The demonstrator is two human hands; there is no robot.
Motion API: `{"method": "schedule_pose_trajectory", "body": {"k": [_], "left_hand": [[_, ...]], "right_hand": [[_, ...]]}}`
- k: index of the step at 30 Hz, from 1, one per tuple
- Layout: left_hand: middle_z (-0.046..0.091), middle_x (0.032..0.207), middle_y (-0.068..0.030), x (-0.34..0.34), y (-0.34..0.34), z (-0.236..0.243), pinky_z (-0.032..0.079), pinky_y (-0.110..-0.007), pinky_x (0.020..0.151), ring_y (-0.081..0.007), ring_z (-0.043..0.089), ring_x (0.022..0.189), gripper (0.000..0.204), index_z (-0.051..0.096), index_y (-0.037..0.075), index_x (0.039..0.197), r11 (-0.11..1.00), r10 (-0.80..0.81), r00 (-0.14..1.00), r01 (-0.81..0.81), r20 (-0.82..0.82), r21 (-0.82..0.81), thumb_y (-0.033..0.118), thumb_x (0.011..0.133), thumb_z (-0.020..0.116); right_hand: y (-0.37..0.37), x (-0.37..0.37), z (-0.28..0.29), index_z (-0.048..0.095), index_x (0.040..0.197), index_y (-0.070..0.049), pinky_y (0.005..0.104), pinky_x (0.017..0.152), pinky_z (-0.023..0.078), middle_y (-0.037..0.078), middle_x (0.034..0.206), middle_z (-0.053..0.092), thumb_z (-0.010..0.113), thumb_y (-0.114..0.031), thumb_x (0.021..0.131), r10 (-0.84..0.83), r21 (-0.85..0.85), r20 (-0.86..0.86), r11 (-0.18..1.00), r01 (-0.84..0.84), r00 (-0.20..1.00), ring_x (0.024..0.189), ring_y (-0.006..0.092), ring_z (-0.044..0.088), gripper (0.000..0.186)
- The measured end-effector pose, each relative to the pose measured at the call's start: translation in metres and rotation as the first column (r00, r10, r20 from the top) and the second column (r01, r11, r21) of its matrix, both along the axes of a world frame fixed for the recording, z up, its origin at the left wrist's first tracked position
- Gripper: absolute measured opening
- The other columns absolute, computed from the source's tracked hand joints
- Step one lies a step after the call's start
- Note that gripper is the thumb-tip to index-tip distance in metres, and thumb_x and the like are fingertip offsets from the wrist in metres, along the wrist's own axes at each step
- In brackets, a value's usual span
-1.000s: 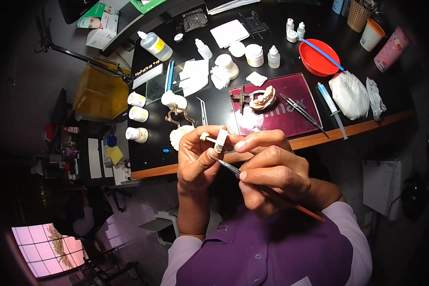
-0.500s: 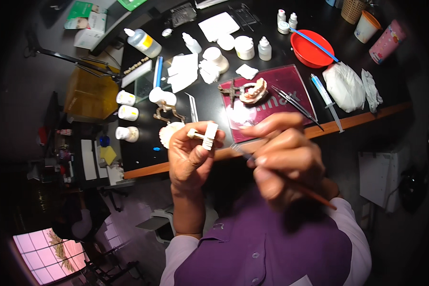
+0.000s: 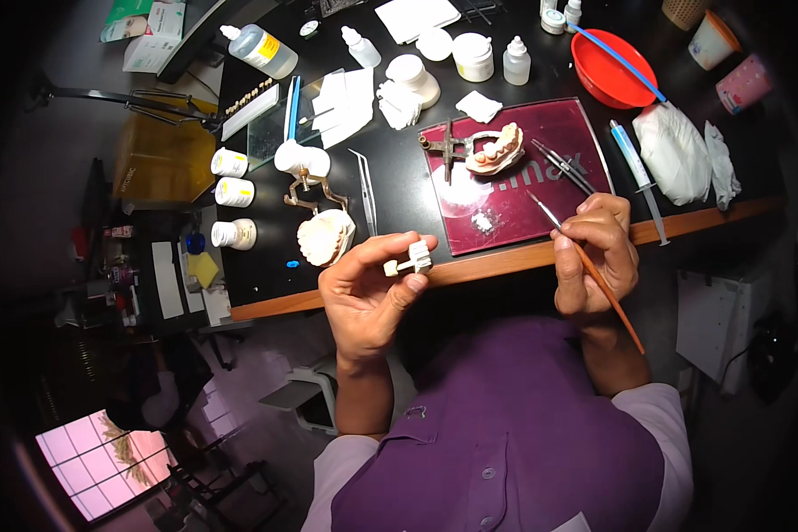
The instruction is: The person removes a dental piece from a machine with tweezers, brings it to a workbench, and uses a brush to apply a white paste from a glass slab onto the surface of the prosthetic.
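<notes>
My left hand (image 3: pixel 368 306) pinches a small ribbed white block (image 3: pixel 420 255) with a cream tooth-shaped piece (image 3: pixel 390 268) on a short pin. My right hand (image 3: pixel 594 257) grips a fine brush (image 3: pixel 606 293) with a red-brown handle; its tip points over a maroon slab (image 3: pixel 523 238), where a small white patch of material (image 3: pixel 481 222) lies. Also on the slab are a dental cast in a metal articulator (image 3: pixel 496 155) and dark tweezers (image 3: pixel 563 164). A second cast (image 3: pixel 322 238) sits on the desk just above my left hand.
On the black desk (image 3: pixel 390 195) are several white jars (image 3: pixel 473 62) and dropper bottles, a red bowl (image 3: pixel 603 80), a syringe (image 3: pixel 637 177), crumpled white cloth (image 3: pixel 672 160), silver tweezers (image 3: pixel 368 191) and papers (image 3: pixel 346 102). A lamp arm (image 3: pixel 124 97) reaches in from the left.
My right hand has moved right and up from the white block to the maroon slab, carrying the brush. My left hand still holds the block; the view has shifted.
</notes>
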State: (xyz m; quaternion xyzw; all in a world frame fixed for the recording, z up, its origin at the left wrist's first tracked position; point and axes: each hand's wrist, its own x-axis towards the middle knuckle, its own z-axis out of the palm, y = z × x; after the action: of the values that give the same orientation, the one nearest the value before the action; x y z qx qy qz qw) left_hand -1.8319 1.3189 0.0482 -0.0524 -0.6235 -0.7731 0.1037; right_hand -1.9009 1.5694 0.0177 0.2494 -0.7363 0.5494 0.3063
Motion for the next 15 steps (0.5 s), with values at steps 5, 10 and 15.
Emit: {"method": "schedule_pose_trajectory", "body": {"k": [5,10,15], "left_hand": [[0.073,0.112,-0.0172,-0.003,0.001,0.000,0.058,-0.035,0.095,-0.0264,0.073,0.110,0.035,0.070,-0.006,0.121,1.000,-0.003,1.000,0.003,-0.009,-0.003,-0.003,0.088,0.082],[0.074,0.113,-0.0190,-0.006,-0.001,0.000,0.058,-0.034,0.093,-0.0248,0.073,0.108,0.035,0.070,-0.005,0.121,1.000,-0.019,0.999,0.019,-0.044,-0.007,-0.002,0.087,0.082],[0.074,0.114,-0.0213,-0.010,-0.002,0.000,0.059,-0.033,0.091,-0.0213,0.073,0.102,0.035,0.071,-0.005,0.121,0.999,-0.034,0.998,0.034,-0.054,-0.011,-0.001,0.088,0.082]], "right_hand": [[0.002,-0.001,-0.003,0.066,0.094,-0.003,0.0378,0.082,0.049,0.006,0.074,0.065,0.067,-0.001,0.081,-0.010,0.017,-0.024,1.000,0.011,1.000,0.080,0.0230,0.055,0.013],[0.000,-0.001,-0.002,0.067,0.094,-0.004,0.0381,0.082,0.049,0.006,0.075,0.066,0.067,-0.001,0.080,-0.004,0.013,-0.045,1.000,0.005,0.999,0.079,0.0227,0.056,0.014],[0.000,-0.003,-0.003,0.066,0.093,-0.004,0.0380,0.082,0.049,0.006,0.076,0.066,0.067,0.000,0.080,0.007,0.024,-0.037,1.000,-0.006,0.999,0.077,0.0214,0.057,0.014]]}}
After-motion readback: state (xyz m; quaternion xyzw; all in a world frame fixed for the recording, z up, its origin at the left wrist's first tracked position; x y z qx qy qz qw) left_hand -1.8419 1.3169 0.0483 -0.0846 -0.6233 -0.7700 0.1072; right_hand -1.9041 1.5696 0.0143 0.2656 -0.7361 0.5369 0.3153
